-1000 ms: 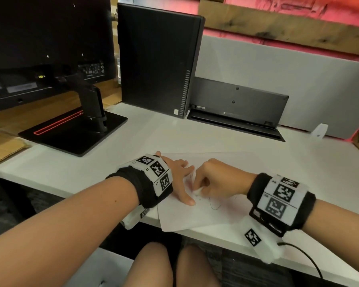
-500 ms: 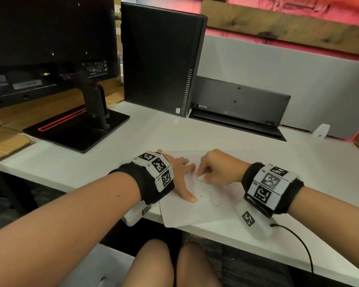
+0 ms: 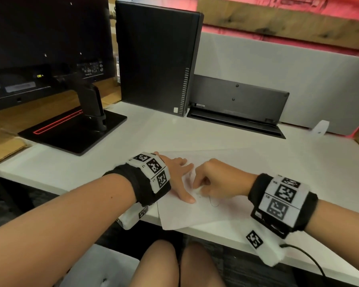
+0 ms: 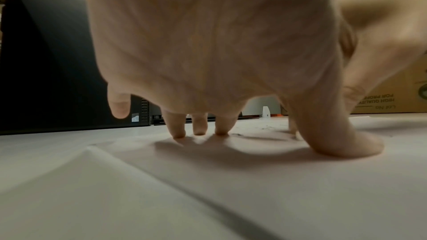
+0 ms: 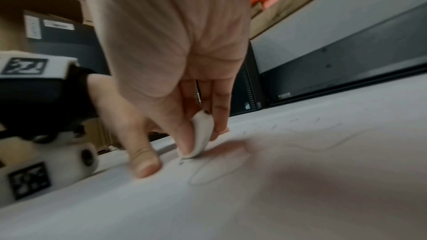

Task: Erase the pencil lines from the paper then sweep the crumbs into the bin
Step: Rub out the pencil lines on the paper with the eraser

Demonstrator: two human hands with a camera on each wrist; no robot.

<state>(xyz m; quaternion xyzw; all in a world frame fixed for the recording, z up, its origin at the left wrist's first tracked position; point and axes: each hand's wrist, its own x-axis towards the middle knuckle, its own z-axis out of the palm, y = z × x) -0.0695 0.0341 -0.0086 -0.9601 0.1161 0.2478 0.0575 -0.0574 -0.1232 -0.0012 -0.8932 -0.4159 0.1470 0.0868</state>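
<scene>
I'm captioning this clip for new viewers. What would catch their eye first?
Two hands meet on a white sheet of paper at the desk's near edge: the right hand pinches a white eraser against it, the left hand presses it flat. A pencil loop remains beside them.

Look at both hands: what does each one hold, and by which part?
The right hand pinches a white eraser by its flat sides, its lower end on the paper. The left hand holds nothing; its fingers press the paper flat.

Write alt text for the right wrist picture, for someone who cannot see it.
A right hand pinches a white eraser against a sheet of paper, beside a faint pencil loop. The left hand's thumb presses the sheet nearby.
</scene>
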